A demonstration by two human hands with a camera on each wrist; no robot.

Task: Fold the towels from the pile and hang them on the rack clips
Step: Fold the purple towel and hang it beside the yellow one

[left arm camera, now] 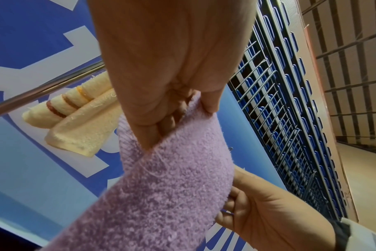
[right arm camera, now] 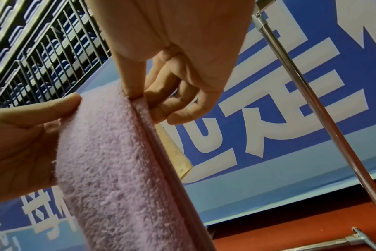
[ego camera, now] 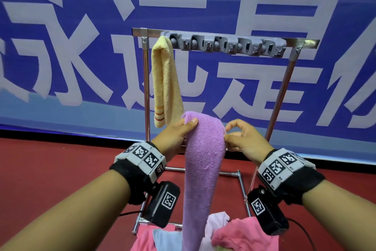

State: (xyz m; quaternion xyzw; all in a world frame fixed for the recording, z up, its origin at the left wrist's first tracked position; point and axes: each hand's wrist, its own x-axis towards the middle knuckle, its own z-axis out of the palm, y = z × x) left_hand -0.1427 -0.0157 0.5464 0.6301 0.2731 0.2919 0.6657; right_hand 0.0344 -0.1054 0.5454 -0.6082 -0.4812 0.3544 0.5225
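Note:
A folded purple towel (ego camera: pixel 203 157) hangs long between both hands, its lower end reaching the pile (ego camera: pixel 223 232) of pink, white and blue towels at the bottom. My left hand (ego camera: pixel 179 132) grips its top left edge, thumb on the front (left arm camera: pixel 165 118). My right hand (ego camera: pixel 236 134) pinches the top right edge between thumb and forefinger (right arm camera: pixel 140 95). Behind stands the metal rack (ego camera: pixel 284 79) with a grey clip strip (ego camera: pixel 225 44) along its top bar. A folded yellow towel (ego camera: pixel 165 84) hangs from the leftmost clip.
A blue banner (ego camera: pixel 61 47) with large white characters covers the wall behind the rack. The floor (ego camera: pixel 50 169) is red. The rack's base rails (ego camera: pixel 242 189) frame the pile. Railings and blue seats (left arm camera: pixel 290 101) show in the wrist views.

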